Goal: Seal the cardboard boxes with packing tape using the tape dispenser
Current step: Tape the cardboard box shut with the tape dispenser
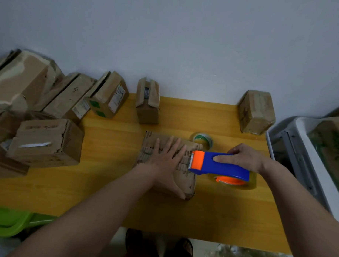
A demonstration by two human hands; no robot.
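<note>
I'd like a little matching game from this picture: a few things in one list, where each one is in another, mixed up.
Things:
1. left hand
2. right hand
3. spare tape roll
4. wrapped box

Places:
A. far right corner of the table
B. flat on top of the middle box
C. around the blue tape dispenser
D. just behind the middle box

Pairs: 1-B, 2-C, 3-D, 4-A
</note>
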